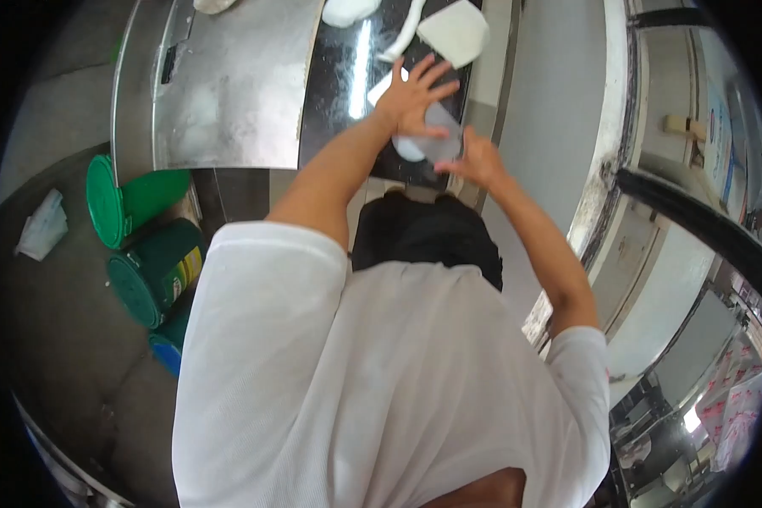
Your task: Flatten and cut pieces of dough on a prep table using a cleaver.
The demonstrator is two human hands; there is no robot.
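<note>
My left hand (417, 98) is spread flat over the black countertop (330, 95), palm down. Part of a white flat piece (379, 92) shows beside its fingers. Between my thumb and fingers, my right hand (479, 159) grips the edge of a translucent plastic sheet (447, 136), blurred. My left thumb lies across that sheet. Partly under it shows a white round piece that looks like dough (409, 150). Farther up lie a long white dough-like strip (410, 30), a white lump (350, 9) and a cream flat piece with straight edges (454, 33).
A stainless steel worktop (241, 95) adjoins the counter on the left. Below it stand a bright green lidded bucket (105, 200) and a dark green one (136, 286). A crumpled plastic bag (43, 225) lies on the floor. A grey wall panel (546, 127) runs along the right.
</note>
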